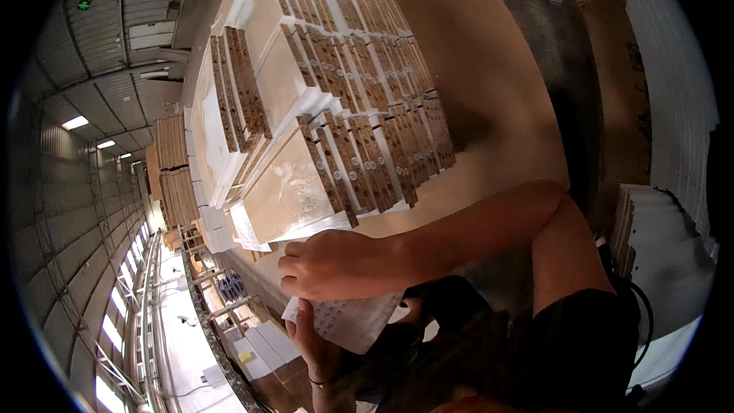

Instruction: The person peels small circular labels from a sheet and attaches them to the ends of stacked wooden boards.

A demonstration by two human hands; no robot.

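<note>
A white sheet printed with rows of small marks, like a label sheet (355,326), is held low in front of my body. My left hand (310,340), with a thin dark band at its wrist, grips the sheet at its left edge with the thumb on top. My right hand (336,266) reaches across from the right, its fingers curled together over the sheet's upper edge. What those fingers pinch, if anything, is hidden. Just beyond the hands rises a stack of boards (375,157), with white layers among brown edges that carry round dots.
More flat boards (245,95) stand at the left of the stack. Brown stacked panels (174,176) are farther off. A shelf or bench with boxes (267,344) runs at the lower left. White sheets (661,226) are piled at the right.
</note>
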